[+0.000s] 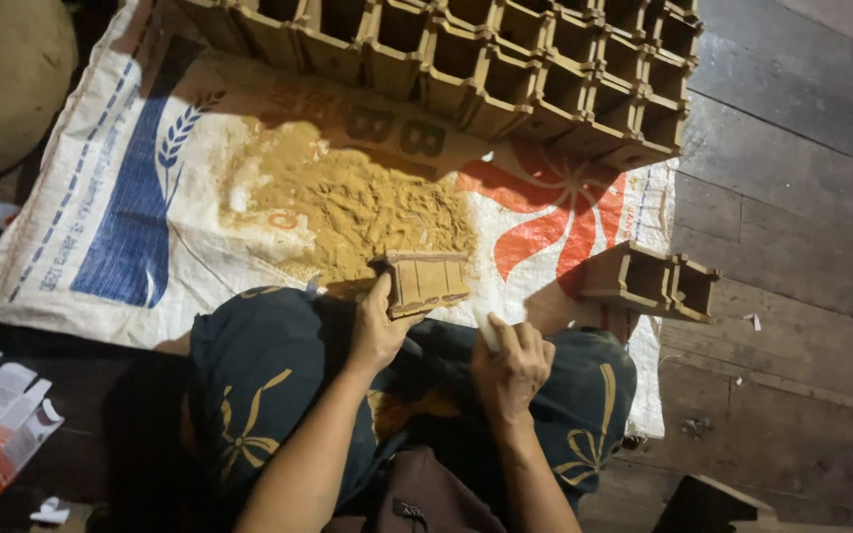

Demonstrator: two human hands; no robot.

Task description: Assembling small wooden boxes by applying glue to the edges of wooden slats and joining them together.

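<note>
Head view: left hand (379, 331) fingers pinch a small wooden box (428, 281) beside the sawdust pile (357, 207); right hand (511, 363) fingers curl around a pale tool (487, 332).

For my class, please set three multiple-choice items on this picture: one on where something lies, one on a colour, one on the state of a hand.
1. Where does the heap of yellow-brown dust lie?
A. on the printed woven sack
B. on the bare wooden floor
C. inside the stacked boxes

2. What colour is the large flower-like print on the sack?
A. green
B. orange-red
C. black

3. What is the left hand doing?
A. resting flat on the knee
B. gripping a small wooden box
C. hanging free in the air

Answers:
1 A: the dust is spread over the sack's middle, in front of the row of open wooden boxes.
2 B: the petals show orange-red on the white cloth.
3 B: its fingers close round the box's edge, while the right hand holds a small pale piece.
</note>
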